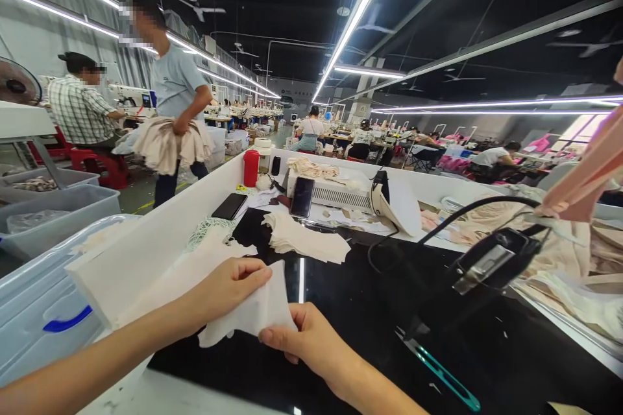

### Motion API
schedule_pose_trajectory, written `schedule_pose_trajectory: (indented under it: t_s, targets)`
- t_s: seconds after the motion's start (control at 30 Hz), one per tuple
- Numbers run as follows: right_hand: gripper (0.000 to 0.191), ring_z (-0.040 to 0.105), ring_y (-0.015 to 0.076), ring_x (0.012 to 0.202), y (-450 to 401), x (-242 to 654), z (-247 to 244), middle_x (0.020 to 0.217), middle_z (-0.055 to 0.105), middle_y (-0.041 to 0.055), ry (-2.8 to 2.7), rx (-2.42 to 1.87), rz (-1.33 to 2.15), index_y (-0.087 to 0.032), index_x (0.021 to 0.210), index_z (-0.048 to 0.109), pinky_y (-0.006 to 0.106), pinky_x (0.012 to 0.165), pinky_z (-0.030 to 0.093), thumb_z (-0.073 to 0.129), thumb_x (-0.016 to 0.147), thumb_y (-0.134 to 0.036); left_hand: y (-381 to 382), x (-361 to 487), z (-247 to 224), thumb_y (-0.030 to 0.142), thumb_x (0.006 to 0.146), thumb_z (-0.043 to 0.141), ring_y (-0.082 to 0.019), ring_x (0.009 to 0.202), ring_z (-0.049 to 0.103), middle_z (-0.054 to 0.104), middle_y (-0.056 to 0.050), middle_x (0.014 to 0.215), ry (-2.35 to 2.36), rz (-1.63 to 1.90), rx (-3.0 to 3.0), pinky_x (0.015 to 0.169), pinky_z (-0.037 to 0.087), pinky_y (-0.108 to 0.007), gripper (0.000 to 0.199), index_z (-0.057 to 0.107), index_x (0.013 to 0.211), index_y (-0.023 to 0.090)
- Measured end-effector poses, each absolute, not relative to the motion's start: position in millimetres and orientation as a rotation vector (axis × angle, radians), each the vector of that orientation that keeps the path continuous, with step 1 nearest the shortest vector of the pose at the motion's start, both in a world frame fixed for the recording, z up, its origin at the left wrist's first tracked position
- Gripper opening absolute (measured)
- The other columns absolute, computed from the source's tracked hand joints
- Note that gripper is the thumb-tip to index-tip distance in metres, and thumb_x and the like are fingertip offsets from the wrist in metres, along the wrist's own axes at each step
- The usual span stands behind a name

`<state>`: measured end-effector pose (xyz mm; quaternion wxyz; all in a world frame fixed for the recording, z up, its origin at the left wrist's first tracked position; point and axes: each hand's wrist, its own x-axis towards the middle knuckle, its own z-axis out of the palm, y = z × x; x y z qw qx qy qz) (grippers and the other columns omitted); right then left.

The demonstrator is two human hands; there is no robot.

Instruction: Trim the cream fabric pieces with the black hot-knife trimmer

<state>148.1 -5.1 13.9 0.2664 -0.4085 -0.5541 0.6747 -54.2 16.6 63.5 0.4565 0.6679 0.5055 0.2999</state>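
Note:
Between my two hands a white piece of fabric (265,305) is held up over the glossy black tabletop (350,331). My left hand (233,282) pinches its upper left part, thumb on top. My right hand (304,337) grips the lower right edge between thumb and fingers. Just beyond lies a stack of cream fabric pieces (309,240). More white fabric (195,266) lies beside my left hand, along the white side wall. To the right of my right hand are green-handled thread snips (438,369), lying flat on the black surface.
A black machine head (496,266) with a cable stands at the right. Two phones (302,198) and a red cup (251,168) sit at the back. Blue-lidded bins (48,298) are on the left. A person (175,84) carrying fabric is in the aisle; others sit at sewing machines.

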Motion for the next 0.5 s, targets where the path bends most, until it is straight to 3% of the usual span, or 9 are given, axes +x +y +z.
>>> schedule_pose_trajectory:
  t_s: [0.2,0.5]
  targets:
    - [0.056,0.037,0.0092,0.061,-10,152,25,0.064,0.047,-0.0051,-1.553,-1.073,1.848,-0.018,0.073,0.062,0.028,0.059,0.026,0.092,0.060,-0.063,22,-57,59,0.069,0.087,0.053,-0.015,0.061,0.038,0.043,0.003,0.065,1.271,0.721,1.742,0.056,0.030,-0.027,0.052,0.046,0.067,0.022]
    - [0.058,0.032,0.0089,0.063,-13,163,24,0.065,0.041,-0.0061,-1.731,-1.028,1.849,-0.020,0.069,0.054,0.028,0.060,0.021,0.088,0.064,-0.066,24,-56,49,0.060,0.095,0.043,-0.016,0.064,0.044,0.047,0.002,0.067,1.243,0.612,1.991,0.060,0.035,-0.028,0.050,0.047,0.064,0.021]
